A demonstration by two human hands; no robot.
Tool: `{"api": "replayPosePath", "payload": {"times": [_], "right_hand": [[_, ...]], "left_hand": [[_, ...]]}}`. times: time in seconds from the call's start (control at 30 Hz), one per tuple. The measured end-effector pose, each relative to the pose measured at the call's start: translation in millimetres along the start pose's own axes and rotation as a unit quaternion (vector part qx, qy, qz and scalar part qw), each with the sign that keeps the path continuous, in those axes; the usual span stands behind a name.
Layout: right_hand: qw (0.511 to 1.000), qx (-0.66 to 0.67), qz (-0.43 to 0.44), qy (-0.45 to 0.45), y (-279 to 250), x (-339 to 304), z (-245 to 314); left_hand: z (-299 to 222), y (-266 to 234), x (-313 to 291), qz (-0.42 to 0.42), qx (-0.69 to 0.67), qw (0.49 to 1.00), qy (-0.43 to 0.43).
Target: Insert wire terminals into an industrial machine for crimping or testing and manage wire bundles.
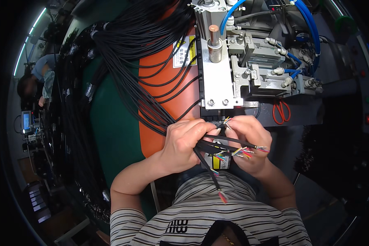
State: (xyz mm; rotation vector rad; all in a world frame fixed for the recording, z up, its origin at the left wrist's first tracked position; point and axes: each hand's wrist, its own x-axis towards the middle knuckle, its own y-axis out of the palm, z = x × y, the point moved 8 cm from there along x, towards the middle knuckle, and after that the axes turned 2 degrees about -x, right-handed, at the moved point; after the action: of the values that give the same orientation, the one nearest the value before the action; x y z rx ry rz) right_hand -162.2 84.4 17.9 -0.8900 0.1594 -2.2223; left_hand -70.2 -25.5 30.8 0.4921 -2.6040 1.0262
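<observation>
The left hand (182, 141) grasps a group of black multi-core cables (231, 140); the right hand (253, 137) is positioned opposite it, directly below the metal block (218, 84) of a pneumatic fixture. Air cylinders (267, 84) with blue air tubes (314, 28) are mounted to the right of the block. Red-handled scissors (281, 113) lie on the dark table (305, 117), right of the hands. A large cable bundle (141, 43) lies over the orange panel (162, 98) and the green surface (104, 119) at the left. A warning label (185, 52) is fixed to the panel beside the block. The block bounds the space immediately beyond the fingertips; the fingers conceal part of the held cables.

The left hand is closed, with the fingers curled around the cables. The right hand is partly curled; its thumb and index finger pinch the coloured wires (227, 120) of one cable end at the lower edge of the block.

The held cables run from the upper left into the left hand. Their other stripped ends fan out toward the right and the lower right, in front of the right palm and the wearer's striped shirt (217, 186).
</observation>
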Motion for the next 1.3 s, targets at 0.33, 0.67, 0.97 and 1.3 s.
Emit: {"api": "replayPosePath", "payload": {"times": [0.33,0.67,0.97,1.3], "right_hand": [[0.915,0.328,0.108,0.207,16.2,-6.6,-39.5],[0.999,0.032,-0.02,0.001,2.9,-7.9,-5.5],[0.872,0.386,0.106,0.282,14.4,-13.4,-44.6],[0.891,0.365,0.141,0.23,13.3,-3.4,-40.9]], "left_hand": [[-11.0,7.2,8.2,0.075,0.016,0.995,0.064],[-9.5,9.9,6.3,-0.006,0.025,1.0,-0.001],[-13.2,18.0,6.3,0.039,0.111,0.992,0.044],[12.7,16.0,12.2,0.152,-0.162,0.973,-0.064]]}}
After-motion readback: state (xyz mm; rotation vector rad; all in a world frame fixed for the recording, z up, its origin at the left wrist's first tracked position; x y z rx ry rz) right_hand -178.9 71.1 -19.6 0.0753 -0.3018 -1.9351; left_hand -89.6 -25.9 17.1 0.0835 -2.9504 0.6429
